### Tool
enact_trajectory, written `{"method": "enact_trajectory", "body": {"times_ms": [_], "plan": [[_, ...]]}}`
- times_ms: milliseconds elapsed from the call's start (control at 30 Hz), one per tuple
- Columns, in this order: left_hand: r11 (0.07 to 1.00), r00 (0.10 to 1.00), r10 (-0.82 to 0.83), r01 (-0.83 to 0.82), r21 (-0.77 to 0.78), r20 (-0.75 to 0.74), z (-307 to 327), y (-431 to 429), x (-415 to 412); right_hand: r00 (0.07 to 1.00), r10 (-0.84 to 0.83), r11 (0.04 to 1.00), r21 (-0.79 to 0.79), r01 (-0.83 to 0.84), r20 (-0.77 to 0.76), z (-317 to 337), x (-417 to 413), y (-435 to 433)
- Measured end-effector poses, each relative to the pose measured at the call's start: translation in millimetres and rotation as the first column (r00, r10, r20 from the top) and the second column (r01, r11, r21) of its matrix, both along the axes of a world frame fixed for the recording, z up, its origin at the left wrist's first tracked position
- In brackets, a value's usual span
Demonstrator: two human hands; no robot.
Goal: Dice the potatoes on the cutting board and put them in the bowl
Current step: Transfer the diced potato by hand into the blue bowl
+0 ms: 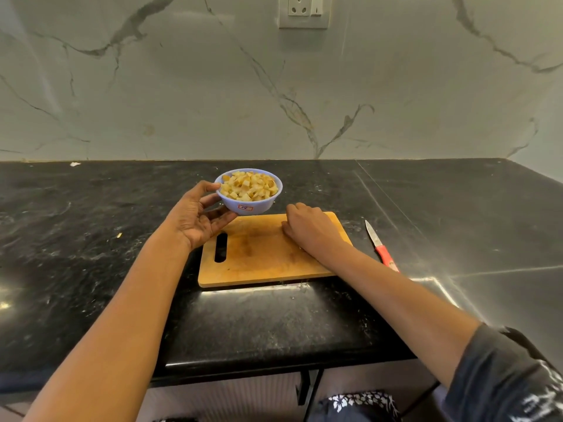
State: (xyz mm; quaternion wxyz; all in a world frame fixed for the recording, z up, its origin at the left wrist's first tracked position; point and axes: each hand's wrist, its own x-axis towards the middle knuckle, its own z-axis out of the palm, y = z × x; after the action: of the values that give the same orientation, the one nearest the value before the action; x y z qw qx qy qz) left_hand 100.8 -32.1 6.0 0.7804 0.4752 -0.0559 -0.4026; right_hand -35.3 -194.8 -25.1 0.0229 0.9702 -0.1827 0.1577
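**Bowl full, board bare: the dicing looks all but done**

The left hand grips the bowl, thumb hooked over the near rim and fingers curled underneath. It holds the bowl at the far left corner of the board; whether the bowl sits on the tabletop or hangs just above it cannot be told. Inside, the potato dice are heaped almost to the rim.

The right hand rests on the board's far right part, back to the camera, knuckles bent and fingertips tucked out of sight. Whether it pinches a last piece or only lies there cannot be told.

The knife lies on the tabletop just right of the board, with no hand on it.

By the look of it, the cutting is over: no whole potato and no loose dice show on the board. What may be left is any scrap under that right hand, then setting the bowl down.

The count: one bowl, one board, one knife, two hands. The dice are too many to number.
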Motion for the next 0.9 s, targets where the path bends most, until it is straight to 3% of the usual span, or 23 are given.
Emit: {"method": "enact_trajectory", "body": {"times_ms": [267,367,433,500,567,633,700,800,900], "plan": [[1.000,1.000,-0.012,0.012,0.017,0.011,3,4,-7,0.995,-0.102,0.994,-0.045,0.101,-0.006,3,7,7],[1.000,1.000,-0.018,0.018,0.024,0.006,3,5,-8,0.996,-0.083,0.996,-0.016,0.083,-0.033,7,4,11],[0.999,1.000,-0.029,0.029,0.039,0.010,4,5,-10,0.991,-0.130,0.986,0.099,0.132,-0.026,11,4,10],[0.997,0.999,-0.039,0.037,0.064,0.022,5,5,-11,0.972,-0.234,0.913,0.350,0.210,0.028,17,6,-1],[0.995,0.998,-0.054,0.051,0.081,0.027,4,5,-11,0.936,-0.351,0.728,0.630,0.270,0.004,27,8,-11],[0.993,0.997,-0.079,0.077,0.091,0.023,4,5,-10,0.888,-0.450,0.465,0.874,0.141,0.095,43,8,-24],[0.988,0.994,-0.110,0.108,0.109,0.018,3,5,-9,0.816,-0.541,0.270,0.961,-0.061,0.203,65,10,-24],[0.975,0.986,-0.164,0.155,0.160,0.042,4,4,-5,0.830,-0.449,0.320,0.927,-0.196,0.331,86,28,-12],[0.943,0.968,-0.232,0.200,0.266,0.097,4,4,-2,0.882,-0.313,0.376,0.899,-0.225,0.352,85,44,7]]}}
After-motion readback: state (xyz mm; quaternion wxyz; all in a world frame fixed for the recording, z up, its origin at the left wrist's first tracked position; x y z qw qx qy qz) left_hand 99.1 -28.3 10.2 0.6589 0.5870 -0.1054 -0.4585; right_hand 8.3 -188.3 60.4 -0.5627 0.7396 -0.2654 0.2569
